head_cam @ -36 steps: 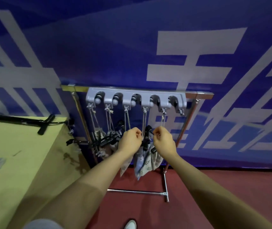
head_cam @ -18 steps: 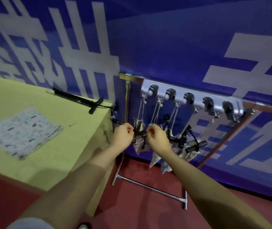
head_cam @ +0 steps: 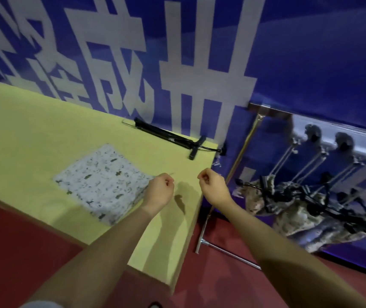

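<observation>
Both hands are empty, mid-frame, above the yellow table (head_cam: pixel 33 130). Left hand (head_cam: pixel 159 190): fingers curled in, thumb against forefinger, nothing in the grip that I can see. It sits over the right corner of the folded patterned cloth (head_cam: pixel 102 181) — can't tell if it touches. Right hand (head_cam: pixel 213 188): same curl, also holding nothing, above the table's right edge, apart from the left.

The cloth lies flat on the table, left of centre in the frame, folded square. A black tool (head_cam: pixel 171 137) lies along the table's back edge, upper centre, well apart from the cloth.

Right of the table is a metal rack (head_cam: pixel 242 156), its upright just beside the table corner. A grey hook bar (head_cam: pixel 341 141) runs across its top at far right. Cords run down from it to black clips (head_cam: pixel 315 203), with more patterned cloths (head_cam: pixel 293 221) bunched under them — blurred, count unclear. Blue banner (head_cam: pixel 310 52) with white characters behind, red floor (head_cam: pixel 22 241) below.
</observation>
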`<state>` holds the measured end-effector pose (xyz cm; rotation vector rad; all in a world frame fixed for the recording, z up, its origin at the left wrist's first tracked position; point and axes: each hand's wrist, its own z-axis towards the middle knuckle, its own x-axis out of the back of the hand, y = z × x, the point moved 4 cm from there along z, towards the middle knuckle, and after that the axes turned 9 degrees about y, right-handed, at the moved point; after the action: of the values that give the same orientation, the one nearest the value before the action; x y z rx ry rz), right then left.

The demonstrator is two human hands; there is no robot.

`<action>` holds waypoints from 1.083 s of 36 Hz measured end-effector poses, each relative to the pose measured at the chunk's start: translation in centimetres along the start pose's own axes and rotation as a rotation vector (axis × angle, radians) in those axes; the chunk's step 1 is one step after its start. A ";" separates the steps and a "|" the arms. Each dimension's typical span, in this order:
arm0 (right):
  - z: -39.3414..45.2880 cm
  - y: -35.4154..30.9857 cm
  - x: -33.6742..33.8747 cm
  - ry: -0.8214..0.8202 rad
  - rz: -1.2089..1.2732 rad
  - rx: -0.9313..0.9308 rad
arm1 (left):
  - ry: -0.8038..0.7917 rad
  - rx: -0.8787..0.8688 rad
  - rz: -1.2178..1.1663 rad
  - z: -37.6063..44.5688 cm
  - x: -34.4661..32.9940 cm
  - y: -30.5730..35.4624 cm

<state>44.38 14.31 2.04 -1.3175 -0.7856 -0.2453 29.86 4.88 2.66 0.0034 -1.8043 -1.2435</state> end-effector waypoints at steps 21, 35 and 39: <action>5.4 -4.1 -17.1 -0.330 -0.475 0.281 | -0.134 0.022 0.328 8.2 2.7 -10.3; 6.8 -4.9 -17.4 -0.115 -0.285 0.270 | -0.114 -0.179 0.385 8.6 3.4 -10.0; 7.2 -5.8 -16.0 -0.103 -0.166 0.254 | -0.137 -0.279 0.413 8.3 4.2 -9.2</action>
<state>26.70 15.21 -3.36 -1.0335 -0.9819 -0.2029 17.66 4.56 -1.91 -0.5951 -1.6223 -1.2001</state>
